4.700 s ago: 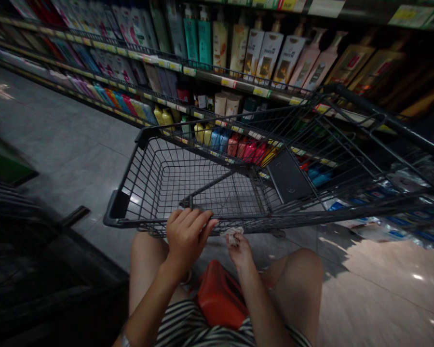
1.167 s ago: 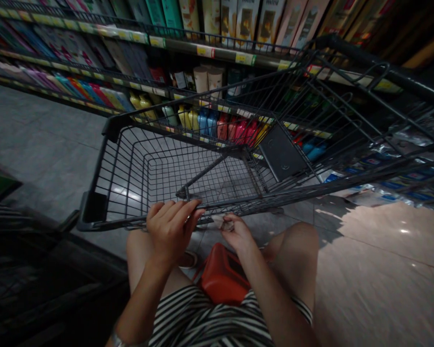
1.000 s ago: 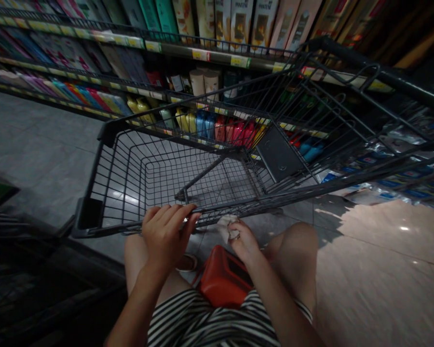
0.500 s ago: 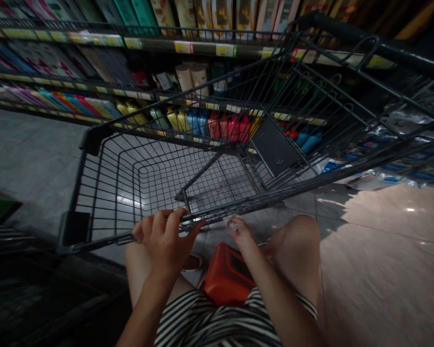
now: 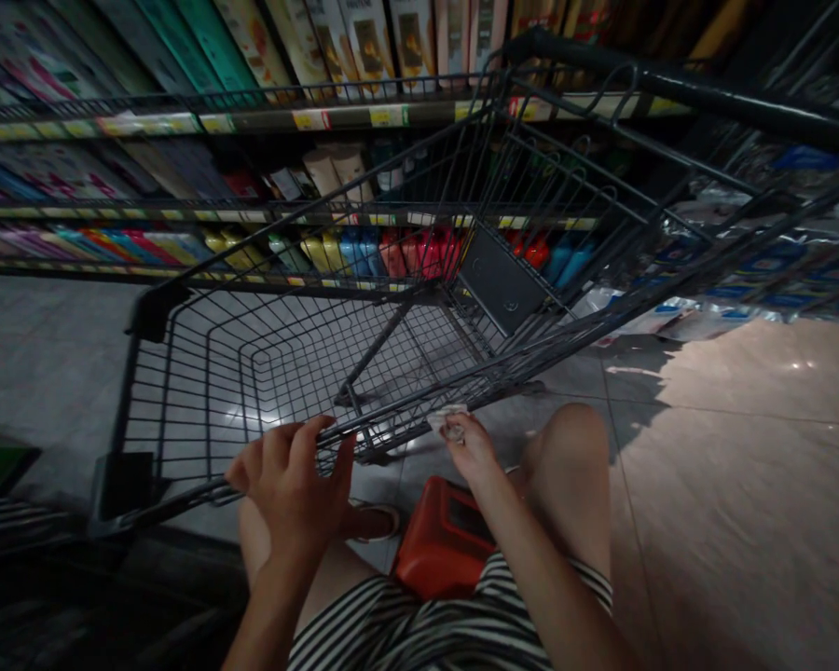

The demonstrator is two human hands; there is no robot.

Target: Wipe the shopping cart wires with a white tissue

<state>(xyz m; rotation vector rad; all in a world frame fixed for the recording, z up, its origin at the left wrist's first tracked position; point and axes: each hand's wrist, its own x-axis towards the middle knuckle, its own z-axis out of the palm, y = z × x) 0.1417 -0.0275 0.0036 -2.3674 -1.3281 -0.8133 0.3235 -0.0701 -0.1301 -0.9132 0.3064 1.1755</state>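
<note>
A dark wire shopping cart (image 5: pixel 300 354) stands tilted across the view in front of me, its basket bare inside. My left hand (image 5: pixel 290 471) is wrapped over the cart's near top rail, fingers on the far side and thumb on the near side. Close to the same rail, further right, my right hand (image 5: pixel 467 445) pinches a crumpled whitish cloth or tissue (image 5: pixel 451 417); I cannot tell which. Between my knees sits a red-orange box-like seat or case (image 5: pixel 433 536), partly hidden by my striped clothing (image 5: pixel 384 624).
Behind the cart run store shelves (image 5: pixel 252 121) with bottles and cartons. Shiny packages (image 5: pixel 762 252) hang at the right. A dark structure (image 5: pixel 56 587) and a green object (image 5: pixel 0 461) are at the lower left. Tiled floor (image 5: pixel 755 485) extends to the right.
The view has tilted, so the shelves sit differently. My left hand has shifted slightly left and down with its grip on the rail. More of the whitish piece shows above my right fingers.
</note>
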